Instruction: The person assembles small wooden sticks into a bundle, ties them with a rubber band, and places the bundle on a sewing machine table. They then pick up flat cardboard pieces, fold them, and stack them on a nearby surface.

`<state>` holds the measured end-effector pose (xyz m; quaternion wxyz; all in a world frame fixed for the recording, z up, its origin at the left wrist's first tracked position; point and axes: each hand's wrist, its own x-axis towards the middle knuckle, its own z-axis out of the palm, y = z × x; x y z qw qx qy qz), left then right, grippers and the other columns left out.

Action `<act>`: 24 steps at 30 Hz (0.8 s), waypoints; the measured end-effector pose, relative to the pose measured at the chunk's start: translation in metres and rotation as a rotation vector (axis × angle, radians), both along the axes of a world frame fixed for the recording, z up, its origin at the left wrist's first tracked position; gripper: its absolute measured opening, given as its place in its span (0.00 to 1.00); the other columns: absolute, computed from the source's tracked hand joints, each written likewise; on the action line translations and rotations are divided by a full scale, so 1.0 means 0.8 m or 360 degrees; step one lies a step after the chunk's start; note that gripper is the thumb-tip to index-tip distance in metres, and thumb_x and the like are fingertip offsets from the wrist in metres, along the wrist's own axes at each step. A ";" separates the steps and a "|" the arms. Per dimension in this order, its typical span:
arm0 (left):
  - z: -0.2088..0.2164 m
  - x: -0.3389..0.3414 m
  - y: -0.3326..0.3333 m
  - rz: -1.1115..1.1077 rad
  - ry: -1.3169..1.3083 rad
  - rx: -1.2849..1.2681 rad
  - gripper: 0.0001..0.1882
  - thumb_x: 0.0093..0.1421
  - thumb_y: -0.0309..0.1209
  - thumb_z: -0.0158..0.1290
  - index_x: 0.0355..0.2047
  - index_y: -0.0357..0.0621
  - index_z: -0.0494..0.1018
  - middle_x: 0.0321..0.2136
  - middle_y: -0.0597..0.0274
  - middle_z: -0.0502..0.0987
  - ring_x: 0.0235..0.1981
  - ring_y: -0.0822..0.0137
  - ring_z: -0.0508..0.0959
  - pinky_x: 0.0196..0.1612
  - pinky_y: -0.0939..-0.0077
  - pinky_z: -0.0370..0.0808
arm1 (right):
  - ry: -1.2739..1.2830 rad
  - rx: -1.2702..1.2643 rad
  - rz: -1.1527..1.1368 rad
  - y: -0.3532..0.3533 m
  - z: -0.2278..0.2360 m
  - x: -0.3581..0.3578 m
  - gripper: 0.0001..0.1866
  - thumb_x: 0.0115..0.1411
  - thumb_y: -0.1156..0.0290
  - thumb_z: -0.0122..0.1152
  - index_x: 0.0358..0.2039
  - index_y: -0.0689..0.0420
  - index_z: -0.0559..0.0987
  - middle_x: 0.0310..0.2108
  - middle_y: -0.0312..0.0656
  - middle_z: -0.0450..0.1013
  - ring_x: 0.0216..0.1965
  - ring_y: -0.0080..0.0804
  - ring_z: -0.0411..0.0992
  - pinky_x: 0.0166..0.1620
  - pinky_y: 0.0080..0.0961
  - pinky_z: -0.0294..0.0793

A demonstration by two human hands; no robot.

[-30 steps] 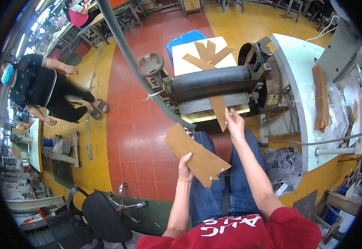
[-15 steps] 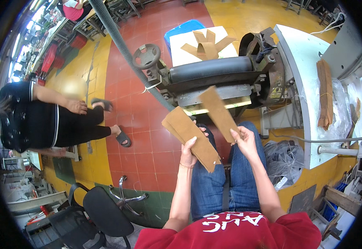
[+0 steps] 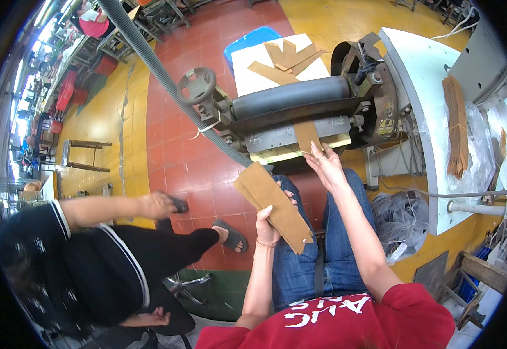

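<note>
My left hand (image 3: 268, 227) grips a stack of flat brown leather-like strips (image 3: 274, 203), thumb on top, above my lap. Farther forward, my right hand (image 3: 328, 168) has its fingertips at the near end of a single brown strip (image 3: 306, 134). That strip lies on the metal feed plate (image 3: 268, 136) of a roller machine, its far end out of sight under the guard below the dark roller (image 3: 291, 98). Beyond the roller, several brown strips (image 3: 288, 58) lie loosely across one another on a white board (image 3: 247, 75).
A handwheel (image 3: 197, 86) and a grey hose (image 3: 149, 55) stand left of the roller. A bundle of brown strips (image 3: 456, 128) lies on the white table (image 3: 434, 192) at right. Close on my left is a person in black (image 3: 90, 262). A stool (image 3: 88, 156) stands behind.
My right hand has carried the single strip forward onto the feed plate. Strips behind the roller lie differently. The person at left has come nearer. My left hand keeps its stack.
</note>
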<state>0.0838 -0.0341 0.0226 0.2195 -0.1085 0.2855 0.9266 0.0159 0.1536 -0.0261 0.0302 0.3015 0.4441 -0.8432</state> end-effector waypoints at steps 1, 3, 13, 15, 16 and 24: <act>0.001 -0.004 0.001 -0.0001 0.0001 0.0098 0.37 0.50 0.41 0.53 0.60 0.42 0.57 0.42 0.53 0.70 0.42 0.61 0.73 0.49 0.62 0.73 | 0.0077 -0.0072 -0.0062 0.000 0.000 -0.003 0.39 0.61 0.61 0.61 0.64 0.61 0.52 0.51 0.44 0.66 0.52 0.31 0.67 0.54 0.29 0.66; 0.000 -0.008 0.005 -0.0016 0.0019 0.0117 0.36 0.50 0.40 0.53 0.59 0.41 0.58 0.43 0.53 0.70 0.43 0.60 0.74 0.49 0.61 0.73 | -0.0084 -0.0203 -0.0046 -0.001 0.003 0.029 0.47 0.59 0.59 0.63 0.67 0.58 0.42 0.57 0.47 0.62 0.57 0.37 0.64 0.59 0.35 0.61; -0.021 -0.019 0.014 0.0061 -0.0087 -0.0242 0.27 0.56 0.28 0.54 0.56 0.39 0.61 0.47 0.54 0.72 0.48 0.61 0.75 0.50 0.64 0.74 | 0.0155 0.0979 0.0860 0.000 0.071 0.141 0.14 0.51 0.71 0.70 0.38 0.62 0.80 0.31 0.35 0.76 0.28 0.16 0.72 0.32 0.15 0.72; -0.019 -0.021 0.016 0.0124 -0.0113 -0.0233 0.28 0.56 0.29 0.54 0.57 0.39 0.60 0.47 0.54 0.72 0.48 0.61 0.74 0.50 0.63 0.75 | 0.0208 0.1066 0.0586 -0.002 0.072 0.132 0.09 0.53 0.72 0.69 0.31 0.64 0.80 0.29 0.33 0.75 0.27 0.15 0.71 0.31 0.15 0.70; -0.017 -0.021 0.016 0.0148 -0.0127 -0.0233 0.29 0.57 0.29 0.54 0.58 0.40 0.59 0.46 0.54 0.71 0.48 0.61 0.74 0.50 0.63 0.75 | 0.0201 0.0978 0.0474 0.000 0.070 0.127 0.09 0.55 0.73 0.67 0.33 0.64 0.80 0.29 0.34 0.76 0.28 0.16 0.71 0.31 0.14 0.70; -0.006 -0.023 0.006 0.0011 0.0059 -0.0228 0.35 0.56 0.38 0.50 0.62 0.42 0.53 0.44 0.53 0.70 0.47 0.59 0.73 0.50 0.58 0.74 | -0.0122 0.0542 0.0081 0.026 0.006 0.087 0.08 0.60 0.71 0.62 0.36 0.62 0.78 0.28 0.35 0.78 0.26 0.14 0.71 0.29 0.12 0.68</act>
